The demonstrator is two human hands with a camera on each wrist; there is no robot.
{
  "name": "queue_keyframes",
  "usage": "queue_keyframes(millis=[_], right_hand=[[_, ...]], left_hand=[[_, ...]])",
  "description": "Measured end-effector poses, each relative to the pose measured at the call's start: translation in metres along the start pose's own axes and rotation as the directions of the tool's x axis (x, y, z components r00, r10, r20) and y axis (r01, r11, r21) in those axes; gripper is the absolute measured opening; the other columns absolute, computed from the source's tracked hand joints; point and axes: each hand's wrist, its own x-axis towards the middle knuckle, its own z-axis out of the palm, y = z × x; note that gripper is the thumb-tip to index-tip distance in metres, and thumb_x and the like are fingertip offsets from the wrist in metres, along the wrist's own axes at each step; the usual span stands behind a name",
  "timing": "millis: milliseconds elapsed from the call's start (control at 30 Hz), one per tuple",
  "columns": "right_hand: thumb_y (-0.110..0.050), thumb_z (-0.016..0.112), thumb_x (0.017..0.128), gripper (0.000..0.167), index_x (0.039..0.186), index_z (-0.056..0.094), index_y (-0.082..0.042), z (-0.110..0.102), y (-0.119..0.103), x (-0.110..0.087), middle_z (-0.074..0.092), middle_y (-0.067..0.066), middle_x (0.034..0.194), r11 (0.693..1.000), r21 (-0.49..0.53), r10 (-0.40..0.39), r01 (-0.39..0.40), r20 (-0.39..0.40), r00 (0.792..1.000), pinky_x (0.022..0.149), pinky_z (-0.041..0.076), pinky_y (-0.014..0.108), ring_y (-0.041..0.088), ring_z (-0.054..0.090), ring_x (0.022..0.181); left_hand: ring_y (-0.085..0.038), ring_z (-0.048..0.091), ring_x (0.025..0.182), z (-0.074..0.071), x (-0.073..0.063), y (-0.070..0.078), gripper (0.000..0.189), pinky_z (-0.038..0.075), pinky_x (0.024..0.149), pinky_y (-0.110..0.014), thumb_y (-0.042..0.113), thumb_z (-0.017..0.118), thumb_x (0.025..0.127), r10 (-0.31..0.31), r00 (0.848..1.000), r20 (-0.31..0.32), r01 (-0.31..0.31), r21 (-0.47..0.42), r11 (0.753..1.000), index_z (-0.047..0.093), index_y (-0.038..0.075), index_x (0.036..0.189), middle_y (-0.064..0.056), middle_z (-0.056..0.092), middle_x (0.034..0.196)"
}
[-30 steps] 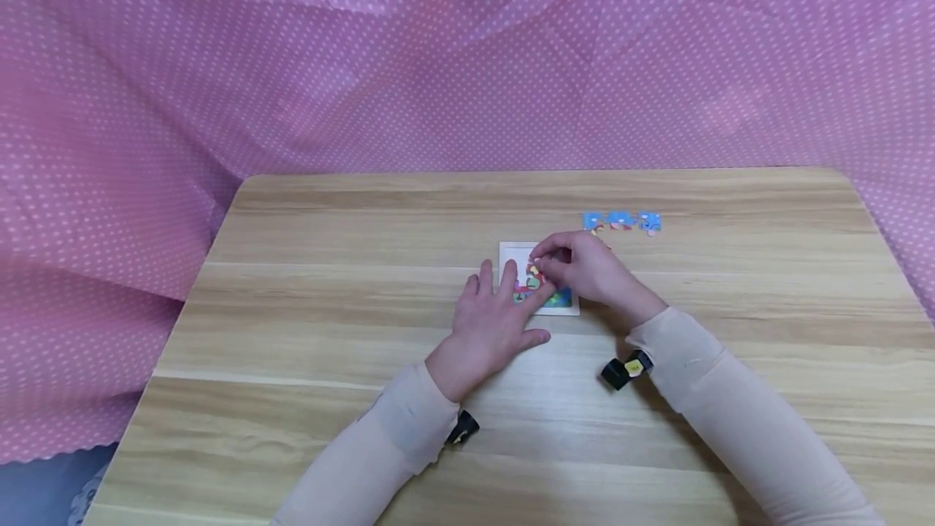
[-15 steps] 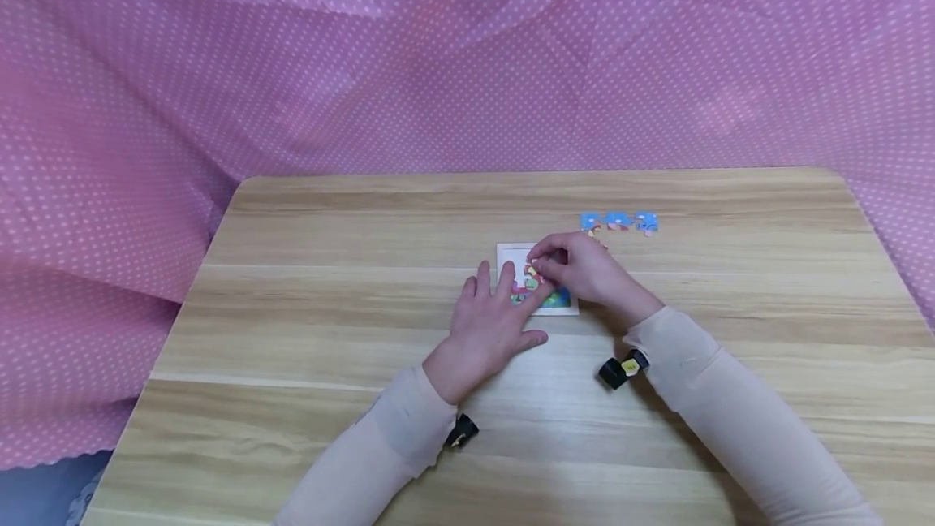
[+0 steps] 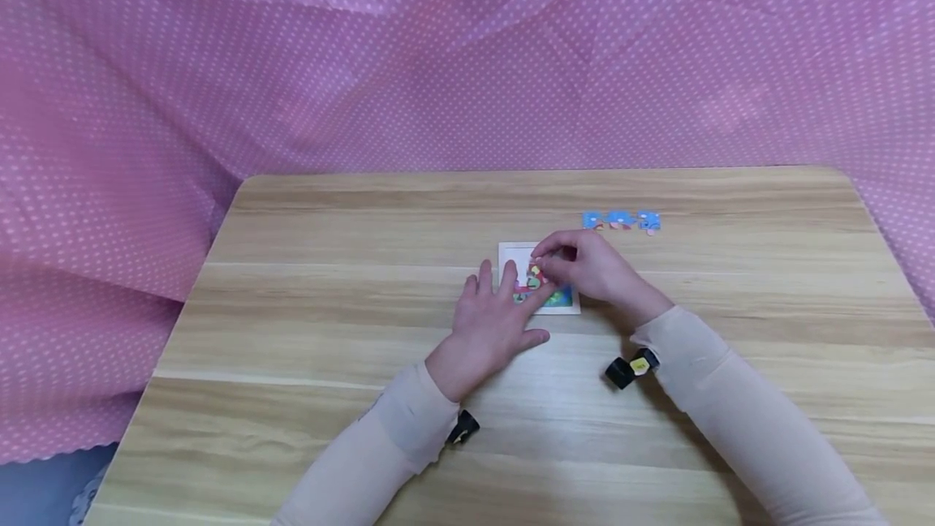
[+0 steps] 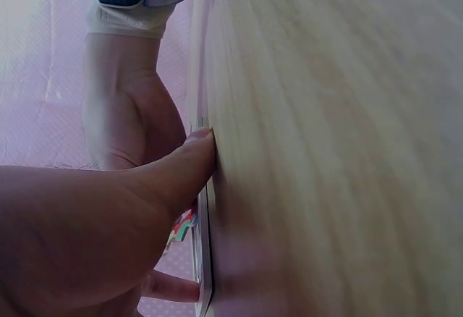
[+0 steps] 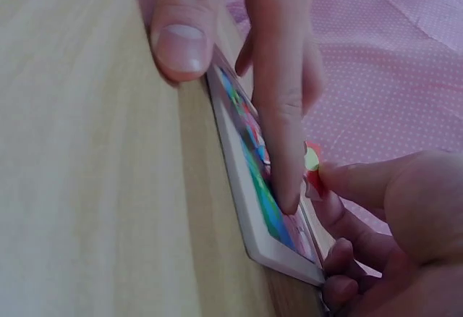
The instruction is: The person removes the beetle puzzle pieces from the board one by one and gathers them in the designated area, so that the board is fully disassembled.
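A small jigsaw puzzle in a white frame lies on the table, its lower part filled with colourful pieces and its upper left showing bare white. My left hand lies across it with fingers spread and straight; in the right wrist view its index fingertip presses on the puzzle. My right hand pinches a red and yellow puzzle piece between thumb and fingers, over the puzzle and close to that left index finger. The right hand hides the puzzle's upper right part in the head view.
Several blue puzzle pieces lie in a row on the wooden table, beyond my right hand. A pink dotted cloth hangs behind the table's far edge. Each wrist carries a black camera.
My right hand has shifted very slightly to the right, and the pinched puzzle piece has turned a little over the puzzle. The left hand stays in place on it.
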Motion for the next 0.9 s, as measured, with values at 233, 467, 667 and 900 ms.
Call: queue_keyframes(millis=[233, 467, 667, 900], right_hand=[[-0.013, 0.066, 0.108, 0.018, 0.121, 0.078, -0.01, -0.004, -0.001, 0.0, 0.074, 0.012, 0.108, 0.999, 0.027, 0.037, -0.036, -0.011, 0.999, 0.076, 0.054, 0.027, 0.024, 0.063, 0.093], [-0.012, 0.065, 0.108, 0.019, 0.123, 0.078, -0.009, -0.007, -0.003, -0.003, 0.073, 0.012, 0.112, 1.0, 0.011, 0.026, -0.026, -0.026, 0.999, 0.078, 0.051, 0.027, 0.025, 0.06, 0.095], [-0.018, 0.066, 0.109, 0.019, 0.123, 0.078, -0.012, -0.015, -0.002, -0.007, 0.072, 0.009, 0.113, 0.999, -0.01, 0.038, -0.039, -0.081, 0.996, 0.079, 0.048, 0.03, 0.025, 0.057, 0.097], [-0.022, 0.065, 0.109, 0.019, 0.123, 0.077, -0.015, -0.03, -0.001, -0.013, 0.071, 0.009, 0.116, 0.997, 0.044, 0.07, -0.065, -0.117, 0.991, 0.075, 0.049, 0.027, 0.023, 0.057, 0.097]], left_hand=[[-0.054, 0.027, 0.161, -0.001, -0.001, 0.0, 0.071, 0.036, 0.127, -0.059, 0.074, 0.042, 0.106, 0.001, 1.0, 0.008, -0.001, -0.019, 1.0, 0.016, 0.055, 0.169, -0.019, 0.027, 0.177], [-0.054, 0.028, 0.161, 0.001, 0.0, 0.0, 0.071, 0.036, 0.127, -0.059, 0.075, 0.042, 0.105, 0.001, 1.0, 0.007, -0.001, -0.007, 1.0, 0.018, 0.054, 0.169, -0.02, 0.028, 0.176], [-0.054, 0.029, 0.16, 0.001, -0.001, -0.001, 0.071, 0.037, 0.127, -0.059, 0.074, 0.043, 0.106, 0.005, 1.0, -0.005, -0.005, -0.015, 1.0, 0.021, 0.053, 0.169, -0.02, 0.029, 0.175], [-0.054, 0.028, 0.16, 0.002, 0.0, -0.002, 0.071, 0.036, 0.128, -0.06, 0.074, 0.042, 0.106, 0.007, 1.0, -0.005, -0.007, -0.014, 1.0, 0.02, 0.052, 0.17, -0.021, 0.028, 0.176]])
